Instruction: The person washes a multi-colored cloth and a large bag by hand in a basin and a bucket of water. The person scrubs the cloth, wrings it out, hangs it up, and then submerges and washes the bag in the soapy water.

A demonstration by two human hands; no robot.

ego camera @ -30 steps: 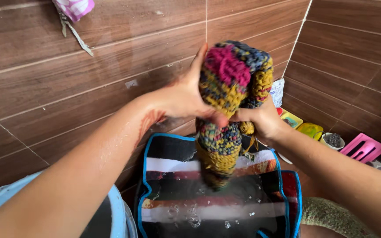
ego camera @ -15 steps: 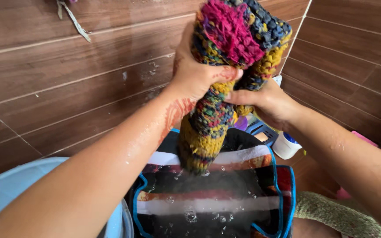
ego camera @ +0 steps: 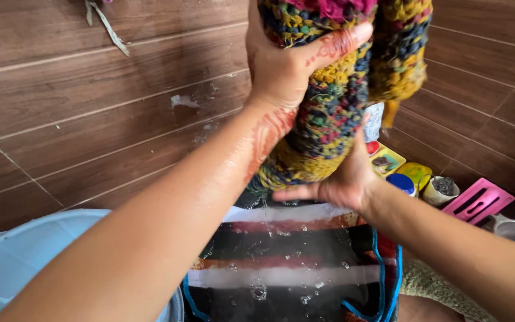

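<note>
- My left hand [ego camera: 284,68] has its grip clenched round a wet crocheted mat [ego camera: 335,101], many-coloured in yellow, blue, pink and green, the fingers wrapped across its upper part.
- My right hand [ego camera: 338,182] sits just below that grip, palm pressed to the mat's lower end, thumb up against the yarn and fingers stretched out flat; it cups and squeezes the mat rather than closing fully round it.
- The mat hangs upright between the two grips, bunched into a thick roll, its top running out of view above my left hand.
- Directly beneath both grips lies a dark striped cloth [ego camera: 293,274], banded white and red with a blue edge, soaked and dotted with water drops and bubbles.
- Drips fall from the mat's lower end onto that cloth.
- Below my left forearm curves the rim of a pale blue tub [ego camera: 36,244].
- To the right of my right grip, on the floor against the wall, stand a yellow tray [ego camera: 388,160], a blue-capped bottle [ego camera: 401,182], a small cup [ego camera: 442,189] and a pink slotted piece [ego camera: 478,201].
- Behind the grips rises a brown tiled wall [ego camera: 90,107], streaked with wet marks.
- A grey-green cloth [ego camera: 436,289] lies under my right forearm.
</note>
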